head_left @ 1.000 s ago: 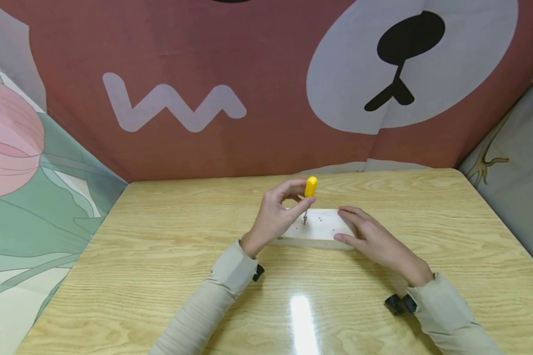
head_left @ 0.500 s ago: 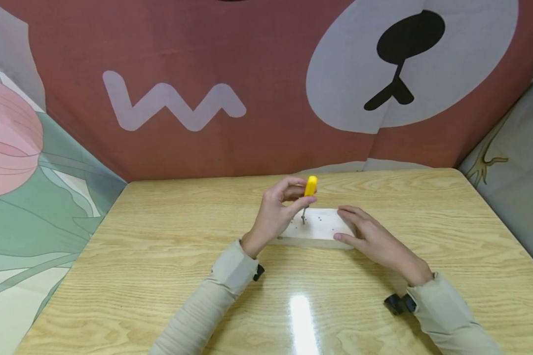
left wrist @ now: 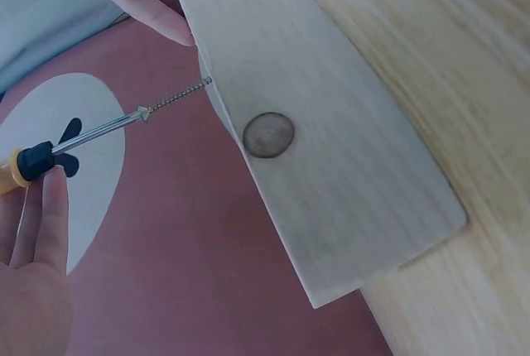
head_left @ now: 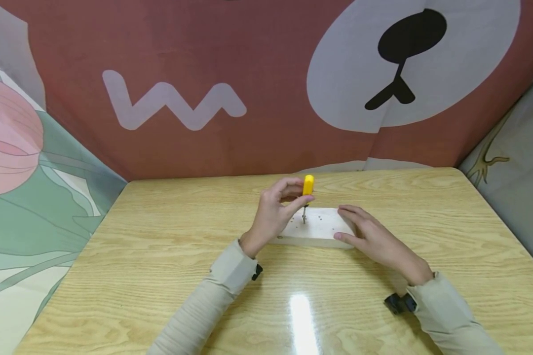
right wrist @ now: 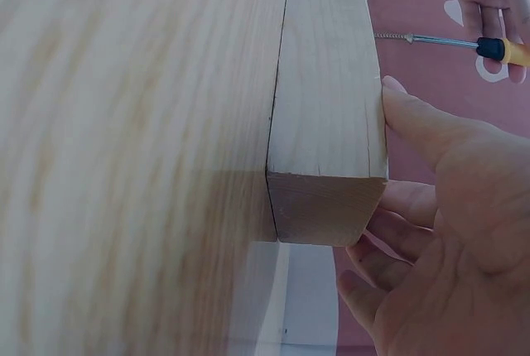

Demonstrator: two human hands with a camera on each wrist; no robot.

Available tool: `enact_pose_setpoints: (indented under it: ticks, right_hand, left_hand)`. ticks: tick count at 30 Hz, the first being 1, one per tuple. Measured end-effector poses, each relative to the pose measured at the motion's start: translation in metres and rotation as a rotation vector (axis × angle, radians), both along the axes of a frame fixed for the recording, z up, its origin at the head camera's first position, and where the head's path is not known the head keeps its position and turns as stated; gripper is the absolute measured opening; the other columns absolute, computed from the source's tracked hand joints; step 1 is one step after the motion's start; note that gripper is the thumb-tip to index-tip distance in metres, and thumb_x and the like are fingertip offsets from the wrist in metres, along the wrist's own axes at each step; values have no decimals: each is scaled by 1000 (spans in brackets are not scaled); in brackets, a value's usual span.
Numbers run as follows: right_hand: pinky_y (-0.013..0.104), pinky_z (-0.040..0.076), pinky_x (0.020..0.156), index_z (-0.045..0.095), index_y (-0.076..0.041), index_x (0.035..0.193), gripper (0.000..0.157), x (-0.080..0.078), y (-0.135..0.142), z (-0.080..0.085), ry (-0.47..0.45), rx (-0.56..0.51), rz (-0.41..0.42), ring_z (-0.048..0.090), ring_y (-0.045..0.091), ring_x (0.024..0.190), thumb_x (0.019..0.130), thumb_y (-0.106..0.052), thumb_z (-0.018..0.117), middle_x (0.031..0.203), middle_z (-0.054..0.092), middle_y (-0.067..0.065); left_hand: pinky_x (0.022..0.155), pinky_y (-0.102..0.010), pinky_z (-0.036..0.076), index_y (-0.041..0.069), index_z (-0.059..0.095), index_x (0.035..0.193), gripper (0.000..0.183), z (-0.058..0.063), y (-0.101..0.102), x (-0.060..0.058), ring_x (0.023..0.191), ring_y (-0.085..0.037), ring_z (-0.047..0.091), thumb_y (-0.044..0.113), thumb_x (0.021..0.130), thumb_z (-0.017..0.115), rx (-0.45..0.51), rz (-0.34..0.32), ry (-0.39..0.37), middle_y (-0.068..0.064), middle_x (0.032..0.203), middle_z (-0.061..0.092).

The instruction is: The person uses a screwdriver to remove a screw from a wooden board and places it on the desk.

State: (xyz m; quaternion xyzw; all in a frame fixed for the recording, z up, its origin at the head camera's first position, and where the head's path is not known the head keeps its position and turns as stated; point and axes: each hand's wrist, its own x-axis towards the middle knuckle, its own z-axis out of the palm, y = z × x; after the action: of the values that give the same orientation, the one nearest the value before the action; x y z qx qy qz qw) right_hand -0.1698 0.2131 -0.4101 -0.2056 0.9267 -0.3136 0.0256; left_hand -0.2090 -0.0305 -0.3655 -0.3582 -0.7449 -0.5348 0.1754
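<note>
My left hand (head_left: pixel 272 209) holds a screwdriver (head_left: pixel 308 184) by its yellow handle, thumb on the near side, fingers behind. The screwdriver stands nearly upright over a pale wooden block (head_left: pixel 322 230). A long threaded screw (left wrist: pixel 180 95) lines up with the end of the shaft in the left wrist view, and its point meets the block's top face. Several small dark holes dot that face. At the block's right end my right hand (head_left: pixel 377 244) grips it, thumb at the near edge and fingers round the far side and end, as the right wrist view shows.
The block lies on a wood-grain table (head_left: pixel 160 256). Close behind the table hangs a brown backdrop (head_left: pixel 204 148) with a cartoon face, and printed cloths flank both sides. A dark wrist camera (head_left: pixel 399 304) sits under the right wrist.
The screwdriver's handle has shifted slightly left, so it leans less to the right. Left fingers have changed position a little around the handle. The right hand and block have stayed put.
</note>
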Motion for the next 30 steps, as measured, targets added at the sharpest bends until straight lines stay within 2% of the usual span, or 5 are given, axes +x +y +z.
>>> enact_pose_setpoints:
  ticks: [4,15,30]
  right_hand:
    - [66,34,111,40,6,147,69,0,0,0,2,-1,-1,33,47,142,98,-38,61,155,35,25]
    - [66,32,112,40,7,146,69,-1,1,0,-5,-2,0,33,47,142,98,-38,61,154,35,26]
    - [66,33,111,41,7,146,69,0,0,0,10,4,2,34,47,141,98,-39,61,154,36,26]
  left_hand:
    - [80,-21,60,-3,65,118,34,3,-1,1,88,-26,75,2,86,75,-15,-2,1,-19,101,75]
    - [68,-22,59,-1,62,105,32,5,2,2,78,-22,71,5,81,81,-9,13,2,-16,93,75]
    - [68,-23,59,-1,62,106,34,6,1,4,79,-22,72,2,79,82,5,25,21,-16,94,75]
